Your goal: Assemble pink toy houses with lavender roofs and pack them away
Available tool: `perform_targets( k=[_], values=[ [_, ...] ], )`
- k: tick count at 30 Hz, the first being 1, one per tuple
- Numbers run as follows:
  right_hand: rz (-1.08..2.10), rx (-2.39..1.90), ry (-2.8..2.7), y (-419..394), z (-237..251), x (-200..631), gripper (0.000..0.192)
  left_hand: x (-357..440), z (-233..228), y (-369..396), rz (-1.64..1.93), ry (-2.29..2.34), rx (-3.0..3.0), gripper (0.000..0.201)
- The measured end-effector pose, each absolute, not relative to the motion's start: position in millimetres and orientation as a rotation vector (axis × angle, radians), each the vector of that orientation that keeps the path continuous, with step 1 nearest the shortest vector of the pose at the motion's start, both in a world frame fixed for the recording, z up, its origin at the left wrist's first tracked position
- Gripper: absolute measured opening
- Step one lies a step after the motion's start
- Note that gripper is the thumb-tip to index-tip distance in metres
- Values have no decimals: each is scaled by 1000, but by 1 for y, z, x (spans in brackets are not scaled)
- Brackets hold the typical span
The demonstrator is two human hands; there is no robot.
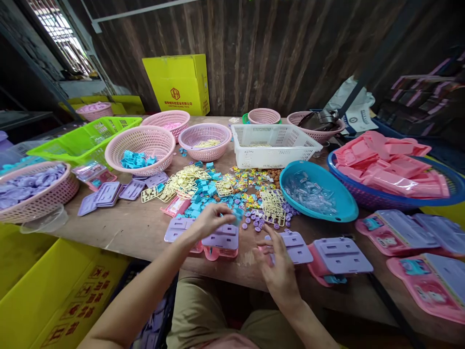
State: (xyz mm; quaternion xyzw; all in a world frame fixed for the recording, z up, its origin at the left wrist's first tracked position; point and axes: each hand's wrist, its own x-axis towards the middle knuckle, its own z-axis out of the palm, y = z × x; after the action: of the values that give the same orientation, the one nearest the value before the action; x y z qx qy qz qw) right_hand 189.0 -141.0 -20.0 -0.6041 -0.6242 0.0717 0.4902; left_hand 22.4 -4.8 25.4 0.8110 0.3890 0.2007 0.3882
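My left hand (214, 222) pinches a small translucent blue plastic piece (238, 216), slightly blurred, above a pink toy case with a purple lid (221, 238). Another such case stands against it on the left, partly behind my forearm. My right hand (279, 265) has its fingers spread at the left end of a further purple-lidded pink case (296, 248); whether they touch it I cannot tell. Small purple round pieces (258, 224) lie just beyond both hands. Behind them spreads a pile of blue pieces (198, 201), cream part frames (185, 180) and small yellow pieces (247, 182).
Purple flat panels (107, 193) lie at the left. Pink baskets (140, 138), a white crate (272, 154) and a teal basin (317, 213) with clear parts line the back. Pink shells fill a blue basket (456, 191). More cases (397, 230) stand right; a yellow carton (69, 291) is lower left.
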Motion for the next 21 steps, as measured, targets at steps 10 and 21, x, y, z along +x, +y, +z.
perform_targets(
  k=[10,21],
  values=[
    [327,-1546,-1506,-139,-26,185,41,-13,21,-36,154,919,2505,64],
    [562,-1584,-1248,-148,-21,188,38,23,-17,-51,453,1308,1951,58]
  ],
)
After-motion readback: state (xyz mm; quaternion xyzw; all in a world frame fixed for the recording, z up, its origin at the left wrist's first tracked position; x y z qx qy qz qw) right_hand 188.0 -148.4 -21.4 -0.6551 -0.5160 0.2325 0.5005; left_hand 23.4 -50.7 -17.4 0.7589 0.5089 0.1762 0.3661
